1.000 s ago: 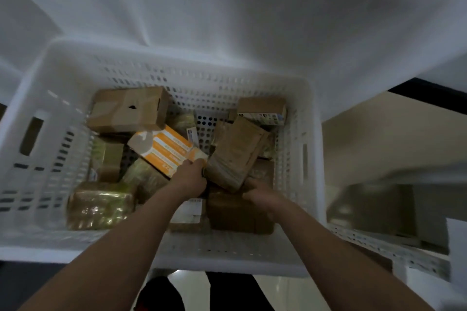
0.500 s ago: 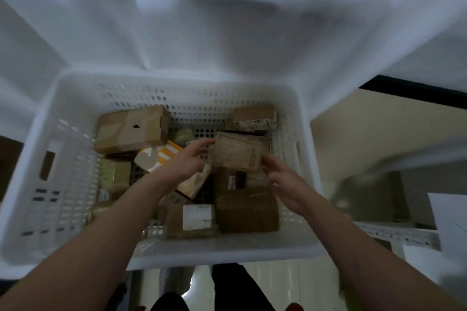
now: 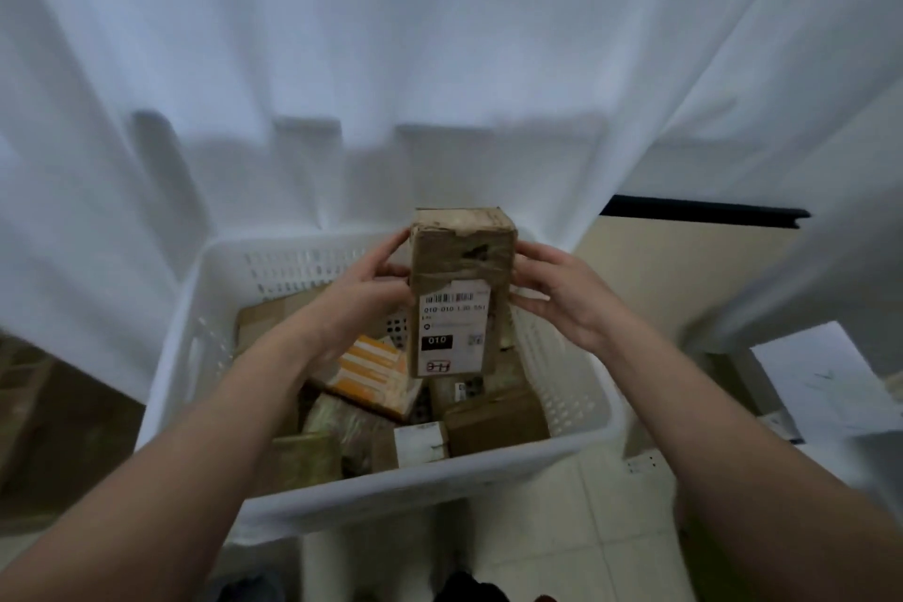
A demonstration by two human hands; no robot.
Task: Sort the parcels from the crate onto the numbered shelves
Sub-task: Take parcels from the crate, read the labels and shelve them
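Observation:
A brown taped parcel (image 3: 462, 259) is held upright above the white perforated crate (image 3: 430, 489). Its white label faces me, with a barcode and a black patch reading 010. My left hand (image 3: 364, 293) grips the parcel's left side and my right hand (image 3: 562, 293) grips its right side. Inside the crate lie several more parcels, among them an orange-and-white box (image 3: 371, 372), a brown box (image 3: 493, 420) and a wrapped yellowish packet (image 3: 308, 460).
White cloth (image 3: 440, 64) hangs behind and around the crate. A sheet of white paper (image 3: 826, 381) lies at the right. A beige wall (image 3: 674, 279) with a dark strip shows at the right, and tiled floor (image 3: 562, 543) lies below the crate.
Both hands have lifted the brown parcel out of the crate and turned it upright, label toward me. The view has tilted up, showing more cloth.

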